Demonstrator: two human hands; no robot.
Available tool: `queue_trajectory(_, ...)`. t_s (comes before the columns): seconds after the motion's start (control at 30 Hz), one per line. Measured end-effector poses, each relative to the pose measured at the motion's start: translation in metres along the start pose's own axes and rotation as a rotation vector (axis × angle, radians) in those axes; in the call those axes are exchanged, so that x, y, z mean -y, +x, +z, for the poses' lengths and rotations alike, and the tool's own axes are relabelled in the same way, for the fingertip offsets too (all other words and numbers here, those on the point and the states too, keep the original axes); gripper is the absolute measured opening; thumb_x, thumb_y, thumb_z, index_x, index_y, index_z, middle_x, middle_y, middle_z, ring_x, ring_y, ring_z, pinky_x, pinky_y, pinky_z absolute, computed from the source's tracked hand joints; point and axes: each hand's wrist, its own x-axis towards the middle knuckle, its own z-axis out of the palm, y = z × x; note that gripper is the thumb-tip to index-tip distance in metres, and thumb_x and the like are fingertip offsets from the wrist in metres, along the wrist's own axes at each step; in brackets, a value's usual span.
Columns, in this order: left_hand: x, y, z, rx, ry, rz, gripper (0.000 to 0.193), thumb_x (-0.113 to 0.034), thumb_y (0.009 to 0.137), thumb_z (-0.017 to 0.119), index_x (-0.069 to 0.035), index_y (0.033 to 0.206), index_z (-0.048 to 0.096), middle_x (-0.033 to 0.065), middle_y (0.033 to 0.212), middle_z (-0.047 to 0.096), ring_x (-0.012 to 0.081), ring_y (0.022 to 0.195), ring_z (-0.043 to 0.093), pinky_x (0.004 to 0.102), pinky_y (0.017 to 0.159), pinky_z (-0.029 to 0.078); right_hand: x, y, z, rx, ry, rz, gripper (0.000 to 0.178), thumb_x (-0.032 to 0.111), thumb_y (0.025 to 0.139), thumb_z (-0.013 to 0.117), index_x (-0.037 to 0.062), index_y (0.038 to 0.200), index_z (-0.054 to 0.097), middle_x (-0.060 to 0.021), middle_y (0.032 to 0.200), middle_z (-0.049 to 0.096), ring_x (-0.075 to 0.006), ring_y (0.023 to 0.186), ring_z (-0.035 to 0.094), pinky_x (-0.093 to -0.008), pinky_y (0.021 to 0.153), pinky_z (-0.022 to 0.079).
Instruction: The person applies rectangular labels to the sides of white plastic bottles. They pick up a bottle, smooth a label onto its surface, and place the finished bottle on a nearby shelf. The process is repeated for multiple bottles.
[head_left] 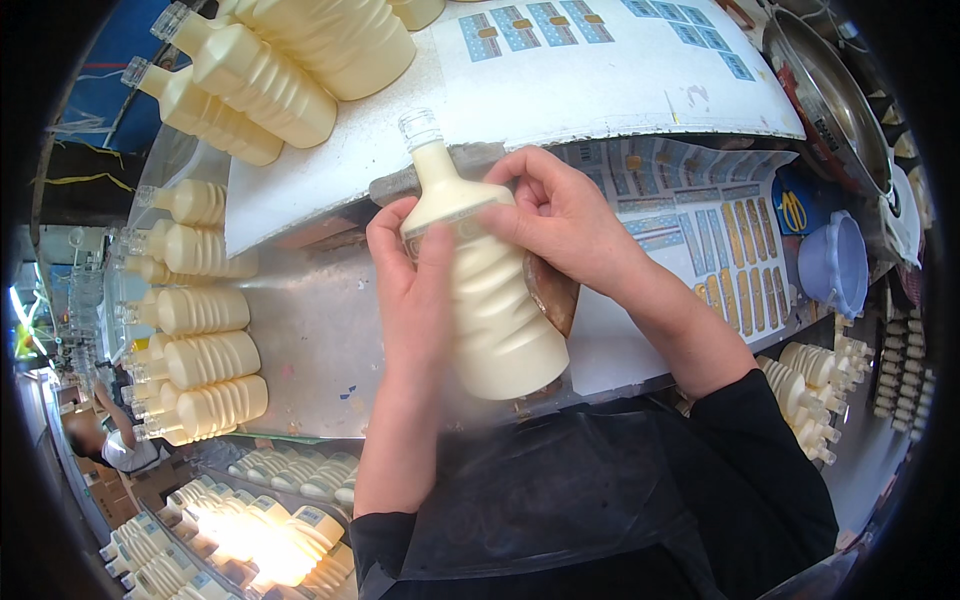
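Note:
A cream bottle [510, 345] with a ribbed body and a clear threaded neck lies tilted in front of me, its neck pointing away. Around its shoulder runs a pale, patterned label strip [462, 222]. My left hand [408, 265] grips the left side of the shoulder, thumb on the strip's left end. From the right, my right hand [555, 205] closes on the shoulder with curled fingers, its thumb pressing the strip. Part of the strip is hidden by the thumbs. A brown, glossy block [552, 292] shows under the bottle's right side.
Similar bottles [210, 305] line the left edge of the metal table [310, 350], and larger ones [265, 85] lie at the far left. Label sheets [740, 255] lie at right, near yellow-handled scissors [793, 212], a lilac bucket [833, 265] and a metal pan [830, 95]. Someone [115, 430] is at far left.

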Motion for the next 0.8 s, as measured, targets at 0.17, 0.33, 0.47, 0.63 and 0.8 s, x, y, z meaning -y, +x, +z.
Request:
queue_trajectory(0.17,-0.001,-0.001,0.001,-0.002,-0.014,0.007,0.043,-0.022,0.103,0.061,-0.004,0.137,0.040,0.0127,0.126,0.053,0.0162,0.112,0.053,0.0307,0.097,0.047,-0.011,0.006,-0.002,0.010,0.179,-0.048,0.023,0.019,0.099,0.068,0.0040,0.116,0.061,0.0074,0.077,0.054,0.0006,0.068,0.051,-0.0173,0.058,0.041)
queue_trajectory(0.33,-0.003,-0.002,0.003,-0.052,0.071,0.000,0.047,-0.024,0.101,0.064,-0.003,0.136,0.041,0.0129,0.125,0.054,0.0171,0.111,0.054,0.0316,0.097,0.047,-0.011,0.002,-0.004,0.067,0.203,-0.035,0.021,0.018,0.103,0.063,0.0058,0.120,0.060,0.0067,0.080,0.056,-0.0001,0.070,0.052,-0.0169,0.060,0.043)
queue_trajectory(0.47,-0.005,-0.002,0.005,-0.050,0.077,-0.004,0.048,-0.024,0.100,0.066,-0.003,0.136,0.042,0.0129,0.125,0.054,0.0171,0.111,0.054,0.0315,0.097,0.047,-0.005,-0.001,-0.005,0.086,0.139,0.003,0.023,0.020,0.103,0.064,0.0062,0.121,0.060,0.0064,0.079,0.055,-0.0002,0.069,0.052,-0.0171,0.059,0.043)
queue_trajectory(0.63,0.000,-0.001,0.002,-0.042,0.051,0.019,0.048,-0.023,0.100,0.066,-0.003,0.137,0.042,0.0129,0.125,0.054,0.0168,0.110,0.054,0.0313,0.096,0.048,-0.006,0.000,-0.004,0.076,0.113,0.000,0.025,0.021,0.102,0.066,0.0054,0.120,0.059,0.0059,0.079,0.055,-0.0003,0.068,0.052,-0.0172,0.058,0.042)
queue_trajectory(0.8,-0.001,-0.001,0.002,-0.037,0.022,0.011,0.047,-0.022,0.101,0.065,-0.003,0.137,0.042,0.0126,0.124,0.054,0.0162,0.109,0.054,0.0310,0.095,0.048,-0.008,0.000,-0.003,0.074,0.095,-0.032,0.026,0.020,0.101,0.066,0.0044,0.120,0.059,0.0053,0.079,0.055,-0.0007,0.067,0.052,-0.0175,0.057,0.042)
